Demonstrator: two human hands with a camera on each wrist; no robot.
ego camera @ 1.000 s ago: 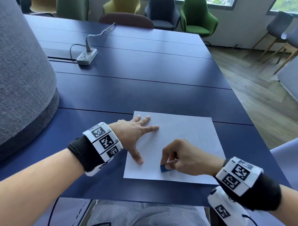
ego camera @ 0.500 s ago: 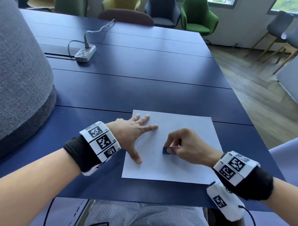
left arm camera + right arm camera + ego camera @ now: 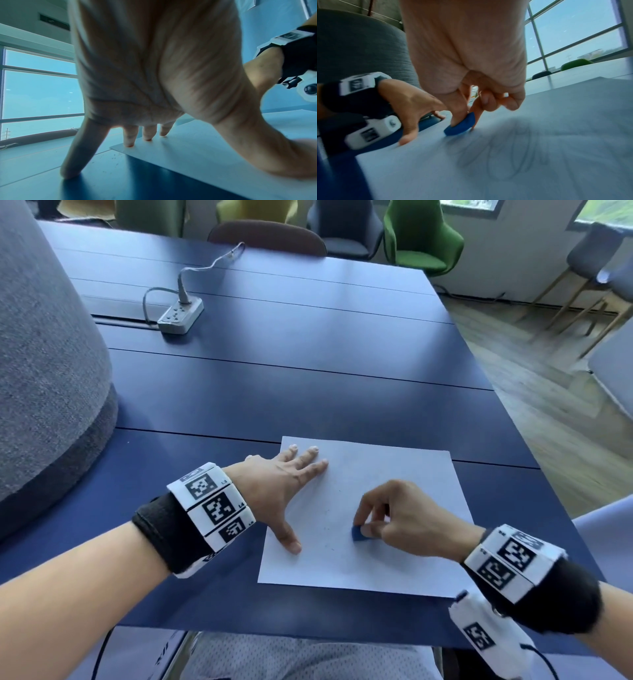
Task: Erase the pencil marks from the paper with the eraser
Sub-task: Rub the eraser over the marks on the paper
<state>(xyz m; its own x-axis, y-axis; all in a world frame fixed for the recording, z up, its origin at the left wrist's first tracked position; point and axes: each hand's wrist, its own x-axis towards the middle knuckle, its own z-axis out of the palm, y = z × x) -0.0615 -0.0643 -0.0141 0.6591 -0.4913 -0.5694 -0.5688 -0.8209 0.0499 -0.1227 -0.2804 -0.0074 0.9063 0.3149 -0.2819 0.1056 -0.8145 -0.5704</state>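
A white sheet of paper [image 3: 394,474] lies near the front edge of the blue table [image 3: 308,371]. My left hand [image 3: 284,491] rests flat on the sheet's left side, fingers spread and straight; the left wrist view shows its fingertips [image 3: 128,143] on the paper [image 3: 197,155]. My right hand [image 3: 400,518] pinches a small blue eraser [image 3: 359,533] between thumb and fingers and presses it onto the sheet. In the right wrist view the eraser [image 3: 460,127] touches the paper [image 3: 573,108], with looping pencil marks [image 3: 505,155] just in front of it.
A grey power strip [image 3: 180,316] with its cable lies far back left on the table. A large grey fabric form [image 3: 44,354] stands at the left edge. Chairs [image 3: 418,237] line the far side. Wooden floor lies to the right.
My right hand with the eraser moved up the sheet, then back down a little toward the front. The left hand has stayed flat on the paper.
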